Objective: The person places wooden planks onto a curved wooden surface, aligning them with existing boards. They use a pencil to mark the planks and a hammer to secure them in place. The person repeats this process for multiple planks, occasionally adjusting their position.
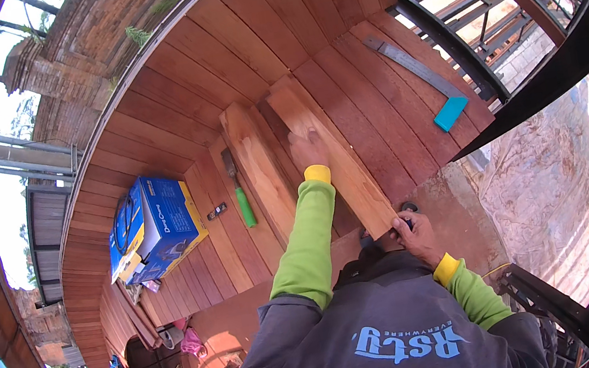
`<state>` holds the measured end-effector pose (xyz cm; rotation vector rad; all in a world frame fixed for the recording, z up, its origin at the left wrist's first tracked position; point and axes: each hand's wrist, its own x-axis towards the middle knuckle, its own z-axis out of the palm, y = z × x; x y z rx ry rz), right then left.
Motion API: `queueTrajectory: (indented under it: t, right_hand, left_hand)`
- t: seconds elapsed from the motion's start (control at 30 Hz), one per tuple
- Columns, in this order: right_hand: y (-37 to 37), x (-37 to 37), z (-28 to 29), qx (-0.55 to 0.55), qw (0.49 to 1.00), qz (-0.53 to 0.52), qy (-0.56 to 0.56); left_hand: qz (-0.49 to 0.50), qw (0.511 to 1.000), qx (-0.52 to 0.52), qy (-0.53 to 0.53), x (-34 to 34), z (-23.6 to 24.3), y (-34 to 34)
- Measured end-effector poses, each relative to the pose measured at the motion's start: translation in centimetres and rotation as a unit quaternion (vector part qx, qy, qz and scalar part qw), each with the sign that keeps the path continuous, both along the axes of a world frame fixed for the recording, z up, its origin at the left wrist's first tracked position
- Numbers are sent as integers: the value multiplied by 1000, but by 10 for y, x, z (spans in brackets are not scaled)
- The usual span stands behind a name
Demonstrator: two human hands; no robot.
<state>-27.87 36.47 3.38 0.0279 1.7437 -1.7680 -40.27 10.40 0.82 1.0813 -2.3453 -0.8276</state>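
A light-brown wooden board [339,155] slants across the slatted bench, its near end reaching over the front edge toward my body. My left hand [310,149] is closed at the board's left edge, about midway along it; the fingertips are partly hidden. At the near end my right hand [416,237] pinches the corner, thumb on top; a small dark thing shows by its fingers, too unclear to name. Left of this board lies a second wooden board [259,162]. Beside that one rests a chisel [246,207] with a green handle.
A try square [451,114] with a teal handle lies at the bench's right. To the left are a small dark metal-like object [216,211] and a blue cardboard box [164,221] with a cable on top. Black metal railing [456,48] borders the right; a stained sheet [559,192] covers ground beyond.
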Motion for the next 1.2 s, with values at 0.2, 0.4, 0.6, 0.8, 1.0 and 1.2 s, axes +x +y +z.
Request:
queueTrajectory:
  t: [0.2, 0.4, 0.6, 0.8, 1.0, 1.2]
  right_hand:
    - [-9, -6, -16, -55, 998, -26, 6]
    - [-18, -10, -20, -67, 996, -49, -11]
    - [-22, -8, -33, -73, 996, -59, 16]
    - [-26, -9, -31, -63, 995, -68, 24]
    - [-29, -11, -26, -44, 996, -80, 18]
    - [-33, -7, -27, -33, 995, -91, 28]
  left_hand:
    - [-14, 997, -68, -20, -7, -14, -10]
    - [-20, 995, -79, -62, -16, -2, -2]
    - [-21, 994, -100, -25, -20, -3, -4]
    - [-36, 991, -117, -45, -22, -6, -9]
    - [-40, 991, -120, -45, -24, -5, -8]
    - [-29, 990, -122, -60, -25, -8, -12]
